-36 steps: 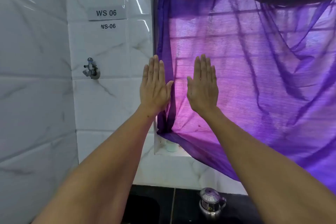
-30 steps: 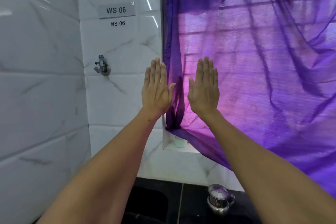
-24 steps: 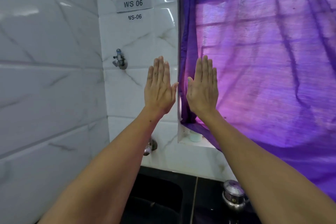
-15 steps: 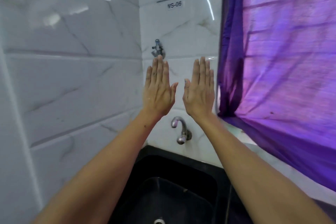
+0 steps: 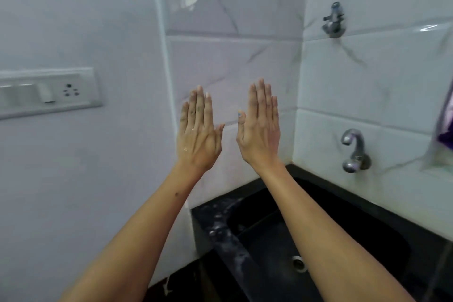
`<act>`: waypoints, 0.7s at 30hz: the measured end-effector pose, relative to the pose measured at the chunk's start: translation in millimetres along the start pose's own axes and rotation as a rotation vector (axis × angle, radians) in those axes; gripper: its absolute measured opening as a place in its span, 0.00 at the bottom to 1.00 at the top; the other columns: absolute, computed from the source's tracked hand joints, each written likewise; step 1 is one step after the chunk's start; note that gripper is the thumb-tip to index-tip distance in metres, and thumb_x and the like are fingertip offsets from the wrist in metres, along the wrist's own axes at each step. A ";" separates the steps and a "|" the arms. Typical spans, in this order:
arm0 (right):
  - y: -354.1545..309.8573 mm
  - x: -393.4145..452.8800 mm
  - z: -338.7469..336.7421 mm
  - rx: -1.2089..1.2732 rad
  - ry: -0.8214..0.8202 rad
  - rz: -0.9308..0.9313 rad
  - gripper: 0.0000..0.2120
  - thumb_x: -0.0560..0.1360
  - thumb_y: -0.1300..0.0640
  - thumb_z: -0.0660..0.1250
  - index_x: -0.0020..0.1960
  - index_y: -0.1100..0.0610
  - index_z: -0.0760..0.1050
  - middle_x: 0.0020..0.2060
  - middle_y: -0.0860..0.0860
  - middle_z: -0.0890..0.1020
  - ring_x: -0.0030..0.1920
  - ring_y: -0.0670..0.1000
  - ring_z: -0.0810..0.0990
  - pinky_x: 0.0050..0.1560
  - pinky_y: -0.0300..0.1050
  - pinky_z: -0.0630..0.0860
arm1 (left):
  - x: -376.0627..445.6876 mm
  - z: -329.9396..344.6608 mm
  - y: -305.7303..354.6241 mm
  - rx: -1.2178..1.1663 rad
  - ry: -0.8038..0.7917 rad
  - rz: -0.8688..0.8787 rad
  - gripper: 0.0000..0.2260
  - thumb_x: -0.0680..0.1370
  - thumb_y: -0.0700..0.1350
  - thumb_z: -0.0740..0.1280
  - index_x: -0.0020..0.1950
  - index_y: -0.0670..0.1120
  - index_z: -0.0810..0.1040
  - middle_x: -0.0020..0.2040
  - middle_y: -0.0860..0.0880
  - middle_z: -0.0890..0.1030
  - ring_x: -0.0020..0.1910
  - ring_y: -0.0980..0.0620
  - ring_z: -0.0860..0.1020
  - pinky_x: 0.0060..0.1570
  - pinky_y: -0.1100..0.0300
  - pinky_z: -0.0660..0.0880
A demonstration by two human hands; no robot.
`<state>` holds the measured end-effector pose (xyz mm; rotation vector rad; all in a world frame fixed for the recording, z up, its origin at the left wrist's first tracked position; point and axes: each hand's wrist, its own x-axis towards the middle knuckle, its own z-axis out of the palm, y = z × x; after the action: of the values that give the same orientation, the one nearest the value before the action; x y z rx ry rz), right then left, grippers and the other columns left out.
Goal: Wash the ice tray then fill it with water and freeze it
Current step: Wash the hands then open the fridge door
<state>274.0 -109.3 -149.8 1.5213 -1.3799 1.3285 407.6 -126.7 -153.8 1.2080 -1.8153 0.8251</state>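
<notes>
Both arms are stretched out in front of me, backs of the hands facing me. My left hand (image 5: 198, 130) and my right hand (image 5: 260, 125) are raised side by side with straight fingers pointing up, and neither holds anything. A black sink (image 5: 274, 230) with a drain (image 5: 298, 262) lies below my right forearm. A chrome tap (image 5: 353, 149) juts from the tiled wall above the sink's right side. No ice tray is in view.
White marble-look tiles cover the walls. A second small valve (image 5: 333, 19) sits higher on the right wall. A white switch and socket panel (image 5: 46, 92) is on the left wall. A sliver of purple cloth (image 5: 447, 120) shows at the right edge.
My view has swung left and down, from the purple curtained window to the wall corner and sink. Both hands have stayed raised with straight fingers, side by side.
</notes>
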 end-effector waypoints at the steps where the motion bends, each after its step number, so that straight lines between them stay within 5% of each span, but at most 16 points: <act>1: -12.9 -7.2 5.4 0.039 -0.019 -0.006 0.26 0.81 0.57 0.56 0.76 0.65 0.58 0.76 0.61 0.61 0.77 0.58 0.57 0.78 0.52 0.52 | -11.4 -6.0 -13.4 0.040 -0.011 -0.029 0.29 0.80 0.51 0.52 0.75 0.35 0.52 0.76 0.37 0.53 0.77 0.43 0.49 0.75 0.50 0.44; 21: -275.0 -148.0 -70.9 0.850 -0.328 -0.262 0.25 0.82 0.55 0.53 0.76 0.64 0.58 0.76 0.60 0.61 0.77 0.57 0.57 0.78 0.50 0.49 | -255.2 -255.8 -100.9 0.748 -0.187 -0.592 0.29 0.80 0.51 0.53 0.75 0.35 0.54 0.76 0.36 0.53 0.76 0.44 0.48 0.75 0.50 0.44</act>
<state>536.0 54.0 -234.9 2.4660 -0.7422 1.6374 627.5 163.1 -245.5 2.2170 -1.1588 1.0872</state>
